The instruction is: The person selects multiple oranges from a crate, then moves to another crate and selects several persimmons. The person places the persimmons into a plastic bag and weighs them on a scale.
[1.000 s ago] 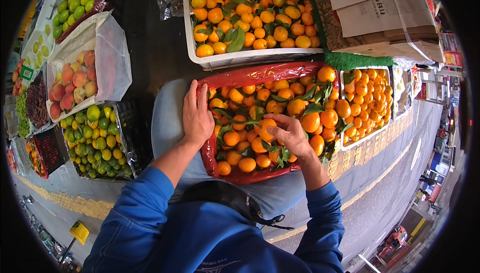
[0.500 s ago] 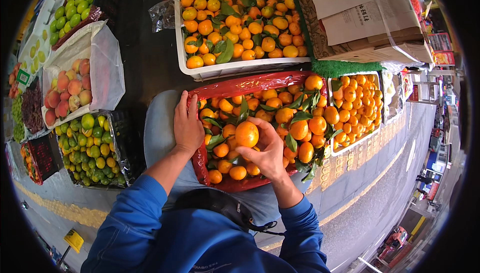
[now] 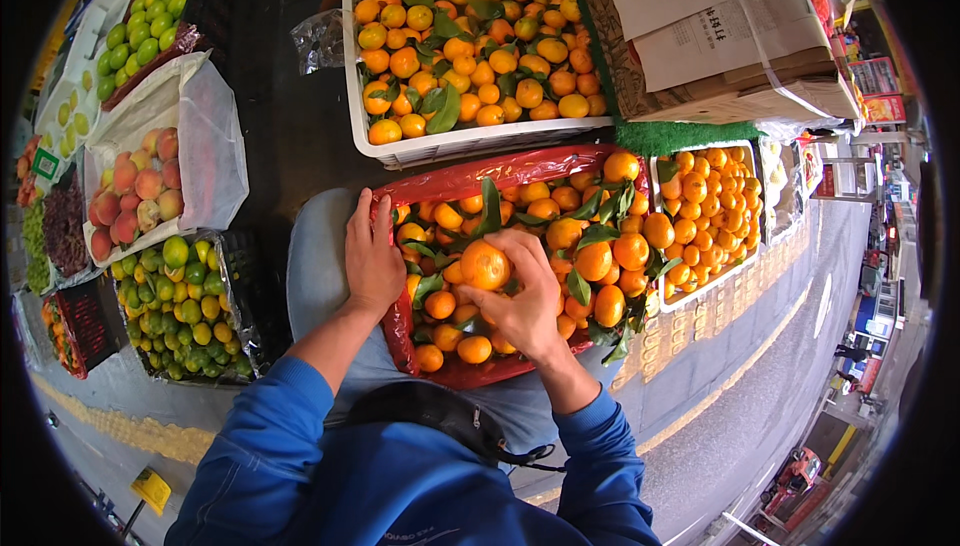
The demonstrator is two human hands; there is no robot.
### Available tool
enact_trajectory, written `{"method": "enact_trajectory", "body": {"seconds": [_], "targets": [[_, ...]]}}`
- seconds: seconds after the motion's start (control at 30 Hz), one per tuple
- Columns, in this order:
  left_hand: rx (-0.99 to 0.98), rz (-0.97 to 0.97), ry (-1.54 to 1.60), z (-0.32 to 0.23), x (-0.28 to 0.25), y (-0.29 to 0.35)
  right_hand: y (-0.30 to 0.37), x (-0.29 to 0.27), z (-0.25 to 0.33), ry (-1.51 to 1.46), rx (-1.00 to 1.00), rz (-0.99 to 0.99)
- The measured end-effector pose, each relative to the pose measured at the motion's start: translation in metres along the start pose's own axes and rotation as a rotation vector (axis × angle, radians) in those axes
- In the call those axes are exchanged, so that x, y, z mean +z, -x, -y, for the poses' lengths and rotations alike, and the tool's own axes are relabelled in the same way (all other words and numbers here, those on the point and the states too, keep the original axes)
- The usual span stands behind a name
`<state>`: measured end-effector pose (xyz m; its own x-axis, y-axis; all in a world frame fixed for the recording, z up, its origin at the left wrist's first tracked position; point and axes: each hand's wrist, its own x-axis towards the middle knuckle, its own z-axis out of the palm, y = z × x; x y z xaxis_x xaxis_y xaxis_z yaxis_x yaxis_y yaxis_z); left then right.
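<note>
A crate lined with red plastic (image 3: 490, 161) lies across my lap, full of orange mandarins with green leaves (image 3: 597, 259). My right hand (image 3: 525, 296) is closed on one mandarin (image 3: 485, 265), thumb below and fingers over its right side, just above the other fruit. A long green leaf (image 3: 490, 208) stands up directly behind this mandarin; whether it is joined to it I cannot tell. On the crate's left edge rests my left hand (image 3: 374, 261), its fingers stretched forward along the red liner and no fruit in it.
Beyond the crate stands a white basket (image 3: 480, 136) of mandarins. Another white tray (image 3: 700, 291) of small oranges is to the right, below a cardboard box (image 3: 735, 96). At left are a box of peaches (image 3: 215, 131), a crate of green-yellow citrus (image 3: 175, 311) and green fruit (image 3: 150, 21).
My right hand has shifted slightly left with the mandarin, its fingers turned further over the fruit. The leaf behind stands more upright. My left hand stays on the crate edge.
</note>
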<state>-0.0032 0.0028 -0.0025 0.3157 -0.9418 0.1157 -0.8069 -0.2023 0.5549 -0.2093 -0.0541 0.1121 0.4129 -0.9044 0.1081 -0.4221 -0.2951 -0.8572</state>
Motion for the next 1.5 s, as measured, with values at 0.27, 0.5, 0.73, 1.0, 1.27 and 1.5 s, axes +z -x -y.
{"method": "enact_trajectory", "body": {"seconds": [0.27,0.5,0.73,1.0,1.27,1.5], "targets": [[0.035,-0.026,-0.029,0.002,0.002,0.001,0.015,0.064,-0.064,0.269,0.064,0.301],[0.005,-0.016,-0.030,0.002,0.004,0.001,0.048,0.141,-0.088,0.800,-0.095,0.884],[0.024,-0.009,-0.049,0.004,0.003,0.000,0.048,0.079,-0.074,0.635,-0.122,0.675],[0.021,0.006,-0.043,0.003,0.001,0.001,-0.038,0.028,-0.077,0.917,-0.170,0.231],[0.031,-0.018,-0.053,0.006,0.004,0.000,0.034,0.136,-0.084,0.868,-0.202,1.444],[0.019,-0.001,-0.050,0.004,0.002,0.001,0.046,0.169,-0.097,0.824,0.148,1.299]]}}
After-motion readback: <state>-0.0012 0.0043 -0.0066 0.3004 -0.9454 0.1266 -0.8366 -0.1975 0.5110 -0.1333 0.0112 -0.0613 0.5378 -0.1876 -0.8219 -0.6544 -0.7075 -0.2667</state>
